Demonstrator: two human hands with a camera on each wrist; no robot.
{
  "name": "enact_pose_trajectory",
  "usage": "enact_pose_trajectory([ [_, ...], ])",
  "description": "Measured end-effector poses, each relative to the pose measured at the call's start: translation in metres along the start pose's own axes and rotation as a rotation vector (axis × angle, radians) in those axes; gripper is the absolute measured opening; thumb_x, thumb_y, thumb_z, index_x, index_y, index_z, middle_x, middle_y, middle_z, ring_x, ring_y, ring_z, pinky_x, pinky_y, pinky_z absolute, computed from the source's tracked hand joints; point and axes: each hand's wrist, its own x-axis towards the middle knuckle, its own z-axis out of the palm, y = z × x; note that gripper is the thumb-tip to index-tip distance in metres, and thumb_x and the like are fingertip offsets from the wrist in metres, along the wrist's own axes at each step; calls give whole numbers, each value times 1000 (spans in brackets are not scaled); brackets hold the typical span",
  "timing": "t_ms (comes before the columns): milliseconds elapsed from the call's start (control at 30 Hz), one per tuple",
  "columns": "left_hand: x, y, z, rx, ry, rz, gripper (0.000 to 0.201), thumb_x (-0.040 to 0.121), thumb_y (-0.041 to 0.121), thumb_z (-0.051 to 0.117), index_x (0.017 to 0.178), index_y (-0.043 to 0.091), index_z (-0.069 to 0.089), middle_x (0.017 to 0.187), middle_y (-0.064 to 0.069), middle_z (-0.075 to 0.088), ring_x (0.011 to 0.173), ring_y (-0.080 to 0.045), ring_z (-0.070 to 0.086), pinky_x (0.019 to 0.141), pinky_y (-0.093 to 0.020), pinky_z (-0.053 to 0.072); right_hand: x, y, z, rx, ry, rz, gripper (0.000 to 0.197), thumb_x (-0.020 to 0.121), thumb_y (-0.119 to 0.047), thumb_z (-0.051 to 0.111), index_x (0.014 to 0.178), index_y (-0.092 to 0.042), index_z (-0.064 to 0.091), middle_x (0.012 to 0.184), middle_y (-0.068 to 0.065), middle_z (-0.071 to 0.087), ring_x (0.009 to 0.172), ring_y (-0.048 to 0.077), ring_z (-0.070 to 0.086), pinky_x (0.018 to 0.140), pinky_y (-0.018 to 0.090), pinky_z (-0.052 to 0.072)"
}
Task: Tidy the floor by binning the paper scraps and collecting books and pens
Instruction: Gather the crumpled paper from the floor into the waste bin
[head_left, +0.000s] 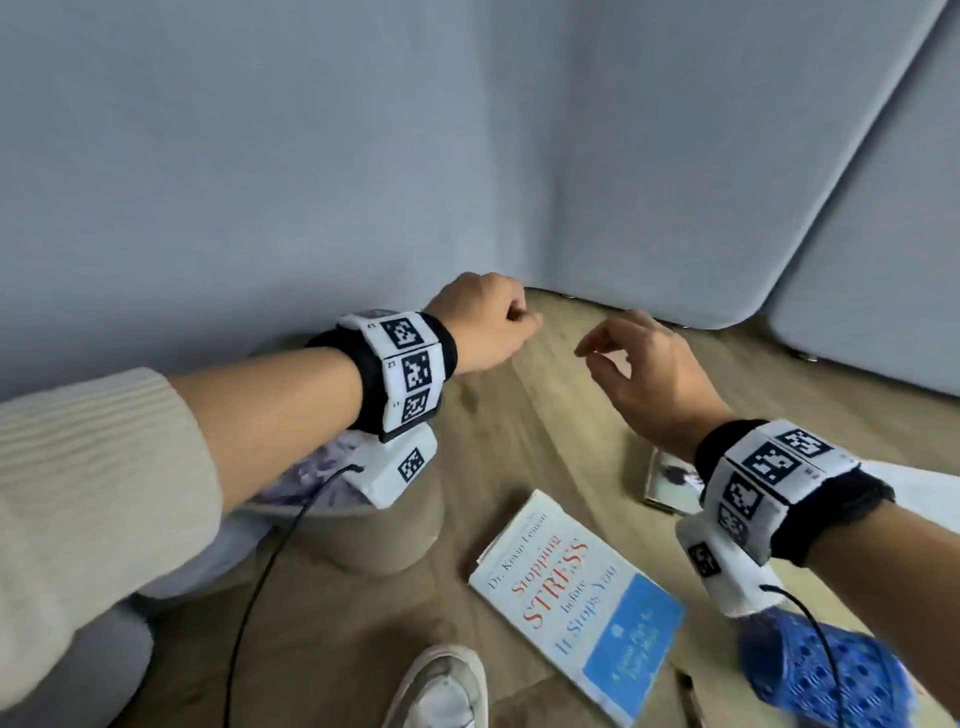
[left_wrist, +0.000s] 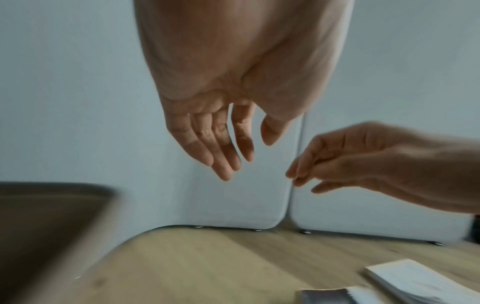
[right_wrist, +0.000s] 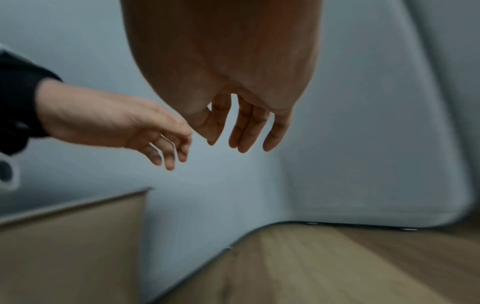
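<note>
Wood floor (head_left: 524, 426): bin (head_left: 384, 540) by wall, book (head_left: 576, 597) near shoe. Left hand (head_left: 488, 332), right hand (head_left: 644, 369) loose, holding nothing. Could step on book.

Two empty hands, left hand (head_left: 485, 325) and right hand (head_left: 647, 371), one beige bin (head_left: 384, 535) at nine o'clock, two books, the white-and-blue book (head_left: 576, 597) at six and a smaller book (head_left: 670, 480) at four, one blue perforated object (head_left: 815, 670), one shoe (head_left: 441, 686).
</note>
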Motion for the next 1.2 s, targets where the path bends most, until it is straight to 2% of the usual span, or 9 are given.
enact_pose_trajectory([
  [133,16,94,44,-28,-63,245,22,87,37,58,71,21,58,71,4,59,75,-22,58,63,-24,36,-69,72,-67,-209,8,253,14,85,-9,61,92,-19,69,96,1,59,84,22,62,79,35,50],
  [200,19,136,71,-92,-108,353,21,85,36,59,70,21,59,70,4,60,73,-22,57,64,-24,39,-113,99,-98,-298,24,385,14,85,-9,62,92,-18,70,96,-1,59,83,22,62,75,29,46],
  [300,21,188,114,-127,-226,496,22,84,34,61,66,21,56,73,3,61,75,-21,57,68,-25,44,-182,124,-139,-394,47,579,11,86,-11,63,93,-16,69,97,3,61,85,26,63,74,32,47],
  [467,19,263,177,-80,-423,681,21,82,30,59,63,23,53,87,-4,70,87,-27,63,71,-26,45,-293,131,-195,-543,-43,952,14,91,-20,60,103,-18,67,105,7,57,95,28,58,73,23,29],
  [700,-23,384,217,118,-542,1074,13,85,26,54,83,16,63,97,-12,69,94,-33,64,74,-29,48,-409,100,-257,-587,-210,1405,28,92,-33,57,117,-19,58,117,9,52,114,29,51,90,32,42],
  [900,-74,437,277,329,-634,1130,33,92,25,55,119,6,59,122,-17,61,113,-33,59,86,-37,47,-461,115,-238,-506,-241,1431,32,90,-36,57,118,-22,53,116,2,52,109,24,55,91,34,46],
  [1033,-110,428,345,281,-690,1034,73,81,23,71,140,19,28,135,-20,35,110,-36,57,88,-42,47,-478,155,-190,-360,-239,1357,34,94,-26,55,127,-32,60,120,1,54,111,20,55,92,27,41],
  [1133,-119,416,388,277,-665,1135,95,79,25,75,147,35,10,138,-22,22,96,-30,61,81,-41,50,-486,185,-149,-388,-120,1346,35,96,-21,51,130,-27,58,118,5,53,99,26,60,77,28,42],
  [1200,-118,409,407,326,-634,1194,101,80,29,75,149,40,1,138,-24,20,95,-27,59,80,-38,52,-495,201,-125,-438,-13,1359,27,93,-18,51,118,-25,61,109,7,52,81,29,61,64,34,49],
])
